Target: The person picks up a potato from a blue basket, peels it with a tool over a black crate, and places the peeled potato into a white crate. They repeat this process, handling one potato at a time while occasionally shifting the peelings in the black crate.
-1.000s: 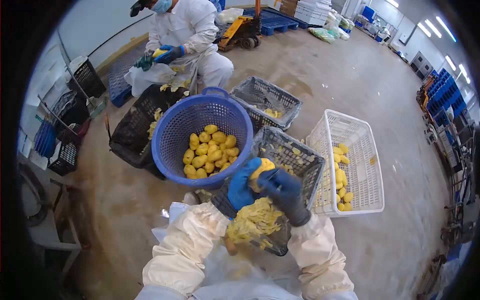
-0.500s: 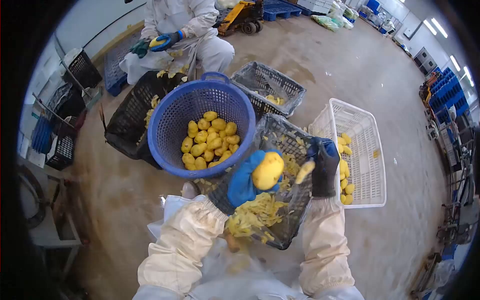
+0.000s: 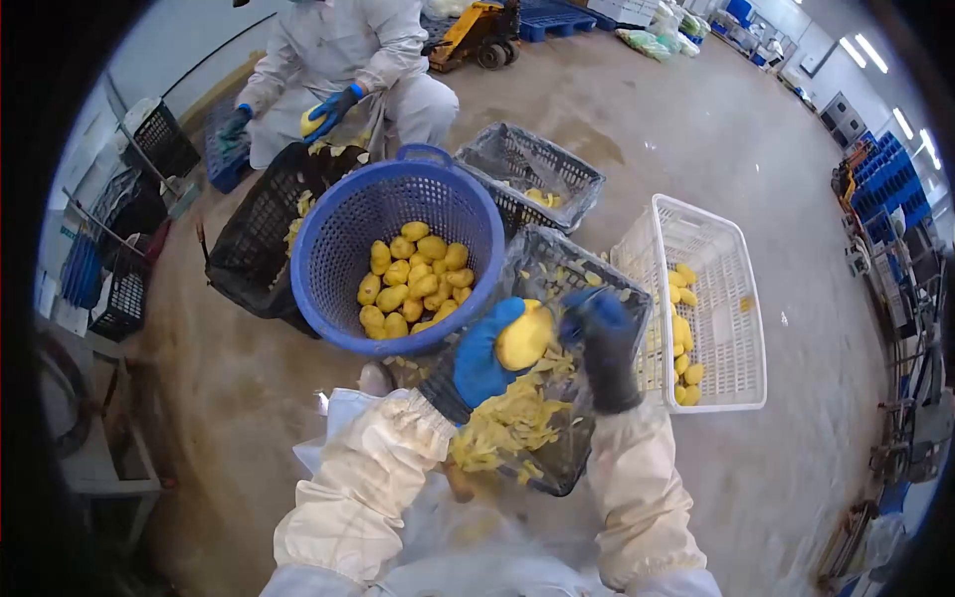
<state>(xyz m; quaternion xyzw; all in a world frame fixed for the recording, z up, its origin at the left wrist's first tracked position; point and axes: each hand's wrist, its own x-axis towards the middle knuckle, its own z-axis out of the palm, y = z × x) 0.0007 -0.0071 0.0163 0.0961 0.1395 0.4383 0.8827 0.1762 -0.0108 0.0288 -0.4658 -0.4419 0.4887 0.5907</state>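
My left hand [image 3: 484, 360], in a blue glove, is wrapped around a peeled yellow potato [image 3: 525, 336] above the black crate [image 3: 569, 460]. My right hand [image 3: 601, 333], in a dark blue glove, is close to the potato's right side. Its fingers look curled but are smeared by motion, and whatever they grip is hidden. Yellow peelings [image 3: 512, 428] lie heaped in the crate below both hands. To the left stands a blue basket [image 3: 323, 224] with several potatoes [image 3: 410, 279] in it.
At right, a white crate [image 3: 741, 298] holds several peeled potatoes [image 3: 682, 348]. Another black crate [image 3: 477, 159] stands behind, and a dark crate [image 3: 244, 264] left of the basket. A seated co-worker [image 3: 348, 60] in white holds a potato [image 3: 311, 120]. A yellow pallet jack [image 3: 477, 35] is beyond.
My right hand has moved left, up against the potato; the strip of peel beside it is out of sight. My left hand has turned the potato slightly. The co-worker's hands have moved apart.
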